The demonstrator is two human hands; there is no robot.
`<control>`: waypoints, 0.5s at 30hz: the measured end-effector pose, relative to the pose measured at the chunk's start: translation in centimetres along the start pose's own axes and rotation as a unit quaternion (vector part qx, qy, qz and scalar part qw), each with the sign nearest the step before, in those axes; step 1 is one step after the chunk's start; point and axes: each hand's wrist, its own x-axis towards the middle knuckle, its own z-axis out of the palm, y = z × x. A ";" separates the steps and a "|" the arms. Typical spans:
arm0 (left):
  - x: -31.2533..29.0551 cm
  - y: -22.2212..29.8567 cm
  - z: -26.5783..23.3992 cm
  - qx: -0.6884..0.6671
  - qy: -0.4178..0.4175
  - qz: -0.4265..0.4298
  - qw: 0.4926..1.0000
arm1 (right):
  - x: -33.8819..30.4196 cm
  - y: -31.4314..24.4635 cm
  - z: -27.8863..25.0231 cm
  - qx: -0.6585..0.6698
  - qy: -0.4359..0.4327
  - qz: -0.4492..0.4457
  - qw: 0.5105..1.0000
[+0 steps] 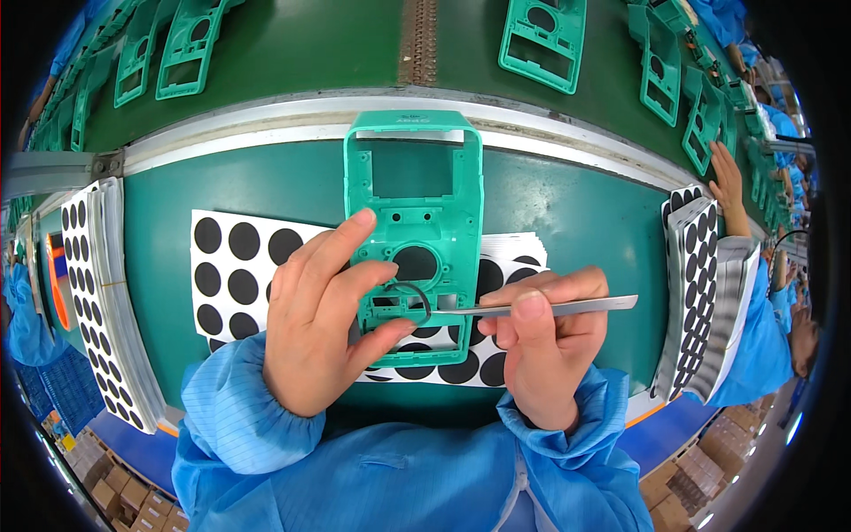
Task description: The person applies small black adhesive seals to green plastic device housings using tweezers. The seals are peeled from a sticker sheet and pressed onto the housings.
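A green plastic housing [474, 222] with a rectangular window and a round opening lies in front of me, partly over sheets of black round stickers [244, 266]. My left hand [315, 324] is over its lower left side, thumb and forefinger bent around a thin, curved black piece [422, 297]. Whether that piece is a bent disc or a ring, I cannot tell. In my right hand [554, 341] are metal tweezers [585, 306], gripped between thumb and fingers. Their tips point left and meet the black piece above the housing's lower end.
Stacks of sticker sheets stand at left [102, 301] and right [696, 284]. Beyond a pale rail [292, 118], a green conveyor belt [310, 53] carries several similar housings [542, 44]. At right, a co-worker's hand [729, 186] reaches toward the belt. Cardboard boxes [133, 496] sit at lower left.
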 end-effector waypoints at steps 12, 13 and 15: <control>0.1 -0.8 -0.3 -0.045 -0.015 0.026 0.999 | 1.0 0.7 -1.0 -0.016 0.052 0.047 0.997; 0.1 -0.8 -0.3 -0.055 -0.004 0.034 0.998 | 1.1 0.8 -1.0 -0.014 0.052 0.050 0.997; 0.1 -0.8 -0.2 -0.054 -0.005 0.036 0.998 | 1.1 1.0 -1.1 -0.011 0.054 0.048 0.997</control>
